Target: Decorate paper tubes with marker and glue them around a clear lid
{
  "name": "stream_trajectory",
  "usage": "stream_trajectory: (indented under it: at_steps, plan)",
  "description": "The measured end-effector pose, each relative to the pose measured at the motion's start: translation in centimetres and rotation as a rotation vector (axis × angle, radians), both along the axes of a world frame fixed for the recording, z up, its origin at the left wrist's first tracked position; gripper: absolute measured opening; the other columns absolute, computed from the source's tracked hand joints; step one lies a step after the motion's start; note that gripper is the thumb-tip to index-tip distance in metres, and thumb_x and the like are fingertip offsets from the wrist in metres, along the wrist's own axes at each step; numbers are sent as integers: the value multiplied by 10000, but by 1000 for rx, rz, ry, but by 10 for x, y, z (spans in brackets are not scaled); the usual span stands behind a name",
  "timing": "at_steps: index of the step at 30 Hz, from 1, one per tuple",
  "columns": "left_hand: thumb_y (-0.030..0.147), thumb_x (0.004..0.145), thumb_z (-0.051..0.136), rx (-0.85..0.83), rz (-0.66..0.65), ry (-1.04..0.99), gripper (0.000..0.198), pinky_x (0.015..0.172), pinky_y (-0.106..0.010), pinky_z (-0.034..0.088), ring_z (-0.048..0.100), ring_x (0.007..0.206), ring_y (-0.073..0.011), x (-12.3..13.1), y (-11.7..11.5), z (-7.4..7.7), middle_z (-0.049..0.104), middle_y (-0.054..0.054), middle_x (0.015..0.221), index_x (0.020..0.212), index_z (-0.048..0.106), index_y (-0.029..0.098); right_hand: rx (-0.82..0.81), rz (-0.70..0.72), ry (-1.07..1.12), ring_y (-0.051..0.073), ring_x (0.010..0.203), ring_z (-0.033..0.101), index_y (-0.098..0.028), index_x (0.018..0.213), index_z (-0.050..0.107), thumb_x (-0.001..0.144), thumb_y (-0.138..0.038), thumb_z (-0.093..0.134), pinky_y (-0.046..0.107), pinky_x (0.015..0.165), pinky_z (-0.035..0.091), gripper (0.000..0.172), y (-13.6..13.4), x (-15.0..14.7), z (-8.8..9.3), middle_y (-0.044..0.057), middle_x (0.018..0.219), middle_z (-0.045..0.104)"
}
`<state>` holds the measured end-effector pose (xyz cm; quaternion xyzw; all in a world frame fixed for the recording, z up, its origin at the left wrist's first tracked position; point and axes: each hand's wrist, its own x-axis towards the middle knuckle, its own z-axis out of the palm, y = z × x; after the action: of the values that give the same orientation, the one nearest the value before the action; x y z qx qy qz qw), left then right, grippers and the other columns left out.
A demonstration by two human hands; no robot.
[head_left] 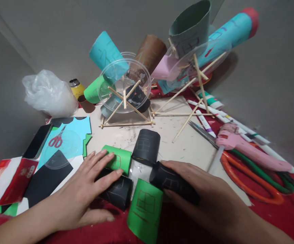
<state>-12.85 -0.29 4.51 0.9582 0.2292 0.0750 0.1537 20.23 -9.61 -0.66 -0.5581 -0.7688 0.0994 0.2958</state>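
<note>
**Both hands on paper tubes at table centre**

Left hand (pixel 85 189): fingers spread flat, gripping nothing, tips on small green tube (pixel 118 159) at its 1 o'clock and over left black tube (pixel 117 193). Front green tube (pixel 144 208) lies at 6 o'clock between the hands. Right hand (pixel 200 189): fingers curled over right black tube (pixel 169 181), thumb beneath.

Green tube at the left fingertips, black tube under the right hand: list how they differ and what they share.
The green tube is bright green; the black tube is black. The left hand rests fingertips on the green tube; the right hand wraps the black tube. Both lie sideways and bear a drawn window.
</note>
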Motion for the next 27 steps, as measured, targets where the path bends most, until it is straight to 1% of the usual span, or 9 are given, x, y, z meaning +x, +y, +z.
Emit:
stream_trajectory:
  at_steps: [3,6,10,18,21,25,27]
  plan:
    - [574,932,656,115,-70,28,884,1227,-707,219,225,1569,-425,5,5,-12,281,-140,1700,1655,205,338,31,17,-26,212,1014,771,-266,1322,524,969,-278,564,340,816,649,355,1,0,1,58,1151,772]
    - [571,958,614,178,-86,29,838,1226,-699,233,202,1577,-416,10,11,-17,285,-149,1698,1652,226,307,49,25,-39,205,1005,773,-264,1313,512,967,-255,551,334,818,650,348,2,0,3,55,1135,775]
    - [554,976,589,179,-94,35,802,1223,-678,266,221,1574,-403,16,14,-17,319,-169,1679,1646,240,284,34,26,-39,210,1011,772,-270,1307,509,961,-252,552,338,816,652,349,3,0,5,52,1140,774]
    - [569,989,548,197,-92,40,762,1224,-673,248,238,1570,-392,19,13,-24,331,-192,1666,1631,276,262,31,29,-26,218,1019,773,-272,1305,517,951,-251,557,349,823,654,357,2,0,4,46,1148,777]
    - [572,992,540,204,-94,29,761,1230,-663,237,247,1568,-383,19,13,-22,336,-193,1662,1632,268,263,40,27,-42,217,1016,774,-268,1303,519,956,-260,559,345,814,654,349,2,0,4,50,1143,778]
    - [578,974,578,194,-101,47,780,1215,-666,264,274,1555,-394,19,13,-15,355,-218,1643,1618,289,246,56,26,-52,211,1005,775,-253,1304,520,967,-268,552,336,807,652,339,3,0,4,63,1134,779]
    - [583,965,594,185,-102,37,797,1222,-664,251,277,1554,-396,17,12,-11,354,-214,1644,1618,286,246,57,24,-53,212,1013,772,-250,1307,521,971,-267,544,340,816,651,336,2,-1,3,68,1141,777]
